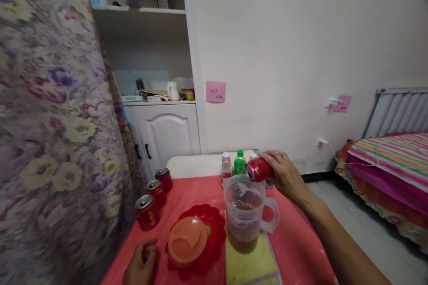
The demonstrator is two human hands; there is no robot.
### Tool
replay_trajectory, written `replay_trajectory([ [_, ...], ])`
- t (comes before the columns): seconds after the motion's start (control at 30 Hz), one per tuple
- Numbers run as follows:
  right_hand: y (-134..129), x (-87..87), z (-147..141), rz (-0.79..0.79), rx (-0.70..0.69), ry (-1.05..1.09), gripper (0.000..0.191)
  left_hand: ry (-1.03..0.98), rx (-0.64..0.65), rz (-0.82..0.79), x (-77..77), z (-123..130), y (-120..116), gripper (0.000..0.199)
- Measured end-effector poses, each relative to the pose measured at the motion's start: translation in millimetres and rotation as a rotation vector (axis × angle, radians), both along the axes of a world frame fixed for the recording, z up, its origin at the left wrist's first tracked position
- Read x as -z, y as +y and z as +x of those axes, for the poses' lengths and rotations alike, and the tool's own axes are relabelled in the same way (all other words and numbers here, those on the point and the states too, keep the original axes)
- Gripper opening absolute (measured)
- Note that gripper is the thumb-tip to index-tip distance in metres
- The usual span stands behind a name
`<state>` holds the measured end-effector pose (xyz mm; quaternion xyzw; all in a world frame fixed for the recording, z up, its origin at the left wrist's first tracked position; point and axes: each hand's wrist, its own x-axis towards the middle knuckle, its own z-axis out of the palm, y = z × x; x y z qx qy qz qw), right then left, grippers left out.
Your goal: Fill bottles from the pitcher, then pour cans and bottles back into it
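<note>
Red can [261, 169], gold-lettered, tilts over the translucent pitcher [242, 222].

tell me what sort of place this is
Probably a home bedroom: what looks like a bed at the right, a flowered curtain at the left, and a white cupboard beside it.

The red-topped table [187, 191] bears three cans [156, 193], a scalloped dish [217, 234], a yellow cloth [250, 268] and bottles [226, 167].
</note>
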<state>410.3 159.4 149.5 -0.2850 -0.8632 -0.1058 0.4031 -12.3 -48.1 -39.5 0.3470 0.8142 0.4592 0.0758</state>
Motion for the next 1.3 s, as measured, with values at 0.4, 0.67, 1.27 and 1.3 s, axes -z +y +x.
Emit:
replay_trajectory([
  [0.4,-5,-3.1,-5,0.017,0.014,-0.003,0.057,0.003,0.015,-0.001,0.6,1,0,0.037],
  [0.67,-7,-6.5,-7,0.074,0.032,-0.017,0.05,0.007,0.016,-0.02,3.4,0,-1,0.039],
  [1.27,-16,-15.1,-12,0.037,0.03,-0.085,0.048,0.052,0.002,0.017,3.3,1,0,0.033],
  [1.3,-17,-15.1,-12,0.035,0.032,-0.089,0.048,0.053,0.003,0.024,3.9,1,0,0.033],
])
